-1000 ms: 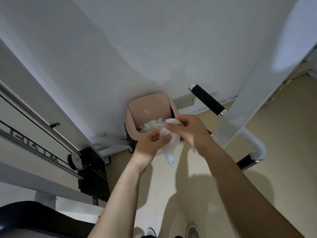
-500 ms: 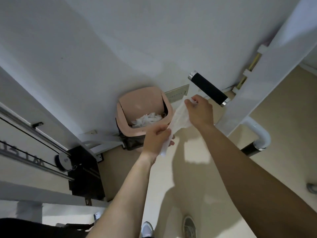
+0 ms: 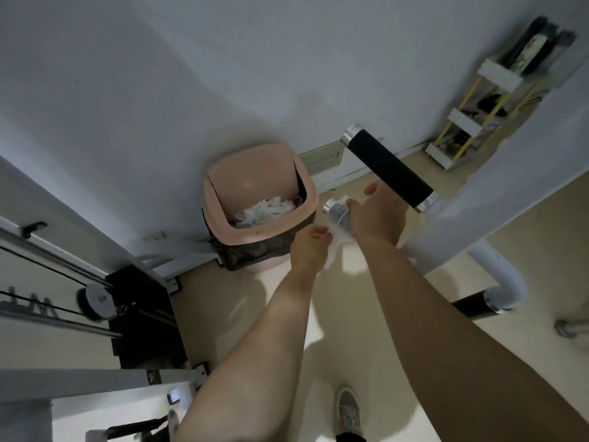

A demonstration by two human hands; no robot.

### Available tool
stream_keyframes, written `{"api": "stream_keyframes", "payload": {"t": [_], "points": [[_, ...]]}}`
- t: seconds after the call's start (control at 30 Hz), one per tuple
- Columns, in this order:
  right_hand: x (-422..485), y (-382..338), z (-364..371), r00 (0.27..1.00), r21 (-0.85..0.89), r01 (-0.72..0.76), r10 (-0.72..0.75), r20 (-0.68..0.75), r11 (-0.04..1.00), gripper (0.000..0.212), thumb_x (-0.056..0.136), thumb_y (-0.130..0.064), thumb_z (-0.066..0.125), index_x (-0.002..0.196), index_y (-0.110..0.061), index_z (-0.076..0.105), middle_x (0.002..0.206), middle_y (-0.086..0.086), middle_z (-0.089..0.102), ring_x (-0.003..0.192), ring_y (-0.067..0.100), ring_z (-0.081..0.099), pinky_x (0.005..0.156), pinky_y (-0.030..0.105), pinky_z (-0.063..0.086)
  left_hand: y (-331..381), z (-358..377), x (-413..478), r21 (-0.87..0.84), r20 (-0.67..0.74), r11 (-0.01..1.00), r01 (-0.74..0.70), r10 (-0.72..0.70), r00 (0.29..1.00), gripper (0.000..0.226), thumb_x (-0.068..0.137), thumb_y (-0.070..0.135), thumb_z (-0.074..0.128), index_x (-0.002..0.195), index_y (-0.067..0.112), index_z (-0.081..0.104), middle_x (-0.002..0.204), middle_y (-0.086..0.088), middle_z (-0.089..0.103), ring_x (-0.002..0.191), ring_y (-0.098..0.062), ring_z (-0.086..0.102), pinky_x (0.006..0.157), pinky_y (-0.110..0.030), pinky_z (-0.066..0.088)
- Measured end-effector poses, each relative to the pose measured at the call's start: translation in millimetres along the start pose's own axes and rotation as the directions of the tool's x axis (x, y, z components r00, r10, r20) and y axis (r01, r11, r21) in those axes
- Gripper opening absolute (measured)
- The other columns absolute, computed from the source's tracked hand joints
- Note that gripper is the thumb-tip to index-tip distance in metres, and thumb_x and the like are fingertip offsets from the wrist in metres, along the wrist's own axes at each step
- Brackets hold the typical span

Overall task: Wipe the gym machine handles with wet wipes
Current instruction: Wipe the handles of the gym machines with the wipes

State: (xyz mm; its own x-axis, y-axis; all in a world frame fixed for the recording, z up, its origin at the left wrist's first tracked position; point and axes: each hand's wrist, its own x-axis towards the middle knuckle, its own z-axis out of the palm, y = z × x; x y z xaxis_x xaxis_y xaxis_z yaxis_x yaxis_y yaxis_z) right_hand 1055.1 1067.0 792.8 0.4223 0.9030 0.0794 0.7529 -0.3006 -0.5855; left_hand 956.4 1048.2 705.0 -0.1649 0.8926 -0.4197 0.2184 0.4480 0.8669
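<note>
Wrapping the wipe [image 3: 338, 232] round the low handle [image 3: 329, 206] looks to be the step in hand; the right hand [image 3: 374, 218] lies over that handle with its fingers curled down on the wipe and its thumb out toward 12 o'clock, so only the chrome end cap shows, at 9 o'clock of the hand; the left hand [image 3: 310, 247], at 8 o'clock of the right one, pinches the wipe's trailing end between thumb and fingers, and the sheet runs between the two hands; the high handle [image 3: 389, 169], black with chrome ends, hangs bare at 1 o'clock, near the right thumb but apart from it; a pink bin [image 3: 271, 232] holding used white wipes stands at 10 o'clock of the hands. To do this well, I judge that the left hand should feed its end in so the right can fold the sheet fully round the grip; the right should then squeeze and twist while sliding from cap to cap, so no strip is missed; a bunched wipe would clean only a narrow band, and blur hides how flat it lies.
</note>
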Motion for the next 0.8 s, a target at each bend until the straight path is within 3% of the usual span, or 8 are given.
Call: {"api": "stream_keyframes", "payload": {"t": [0.1,0.17,0.23,0.4,0.57,0.67,0.73,0.8], "points": [[-2,1,4,0.998,0.012,0.057,-0.057,-0.013,0.998,0.018,0.094,-0.034,0.066,0.104,-0.019,0.062,0.1,0.002,0.07,0.091,0.02,0.066,0.079,0.037,0.054,6,8,21,0.01,-0.023,0.998,-0.069,0.07,0.997,0.014,0.081,0.025,0.072,0.094,0.022,0.077,0.097,-0.005,0.077,0.093,-0.027,0.07,0.088,-0.04,0.056],[-3,2,4,0.998,-0.025,0.07,-0.07,-0.004,0.997,0.024,0.101,-0.037,0.053,0.099,-0.017,0.066,0.089,0.003,0.07,0.081,0.019,0.065,0.069,0.036,0.052,16,11,29,-0.191,0.032,0.981,-0.046,0.053,0.998,0.008,0.079,0.02,0.063,0.085,0.022,0.068,0.085,-0.011,0.071,0.078,-0.029,0.066,0.072,-0.035,0.055],[-3,3,1,0.998,-0.058,0.063,-0.063,0.004,0.996,0.036,0.106,-0.037,0.04,0.096,-0.014,0.066,0.082,0.005,0.066,0.075,0.021,0.064,0.064,0.038,0.052,32,12,27,-0.41,0.116,0.911,0.038,0.011,0.993,0.017,0.094,0.011,0.051,0.081,0.016,0.061,0.072,-0.008,0.059,0.063,-0.021,0.052,0.06,-0.029,0.044],[-4,4,-6,0.995,-0.069,-0.022,0.028,0.091,0.997,0.03,0.104,-0.034,0.042,0.107,-0.012,0.061,0.095,0.009,0.068,0.081,0.021,0.063,0.067,0.035,0.051,35,18,30,-0.698,0.36,0.679,0.228,0.057,0.931,0.026,0.107,0.01,0.038,0.099,0.004,0.062,0.077,-0.005,0.073,0.07,-0.015,0.069,0.065,-0.026,0.058],[-7,-7,-23,0.99,0.017,-0.109,0.107,0.09,0.994,0.049,0.098,-0.037,0.057,0.132,-0.002,0.049,0.126,0.018,0.057,0.115,0.034,0.057,0.091,0.044,0.051,46,23,19,-0.78,0.415,0.503,0.372,-0.028,0.909,0.041,0.11,0.03,0.031,0.106,0.004,0.062,0.095,-0.013,0.072,0.092,-0.024,0.064,0.083,-0.036,0.052],[-3,-7,-19,0.985,0.067,-0.132,0.124,0.118,0.989,0.031,0.095,-0.035,0.054,0.117,-0.013,0.053,0.117,0.014,0.063,0.1,0.029,0.061,0.083,0.041,0.052,44,22,15,-0.829,0.475,0.345,0.441,0.016,0.88,0.075,0.1,0.066,0.031,0.128,0.002,0.06,0.122,-0.018,0.07,0.113,-0.031,0.065,0.096,-0.041,0.051],[-2,-5,-15,0.984,0.144,-0.132,0.112,0.139,0.981,0.019,0.093,-0.031,0.054,0.102,-0.015,0.052,0.107,0.008,0.065,0.091,0.023,0.062,0.077,0.037,0.053,39,21,12,-0.842,0.486,0.329,0.428,0.118,0.866,0.093,0.09,0.077,0.037,0.146,0.004,0.048,0.144,-0.02,0.057,0.132,-0.033,0.055,0.114,-0.045,0.041],[0,-1,-15,0.987,0.256,-0.133,0.104,0.122,0.958,0.021,0.094,-0.031,0.054,0.105,-0.013,0.059,0.103,0.005,0.066,0.093,0.02,0.065,0.078,0.037,0.056,36,21,7,-0.851,0.492,0.327,0.411,0.226,0.841,0.099,0.083,0.077,0.05,0.153,0.007,0.04,0.151,-0.019,0.05,0.139,-0.032,0.047,0.12,-0.046,0.032]]}}
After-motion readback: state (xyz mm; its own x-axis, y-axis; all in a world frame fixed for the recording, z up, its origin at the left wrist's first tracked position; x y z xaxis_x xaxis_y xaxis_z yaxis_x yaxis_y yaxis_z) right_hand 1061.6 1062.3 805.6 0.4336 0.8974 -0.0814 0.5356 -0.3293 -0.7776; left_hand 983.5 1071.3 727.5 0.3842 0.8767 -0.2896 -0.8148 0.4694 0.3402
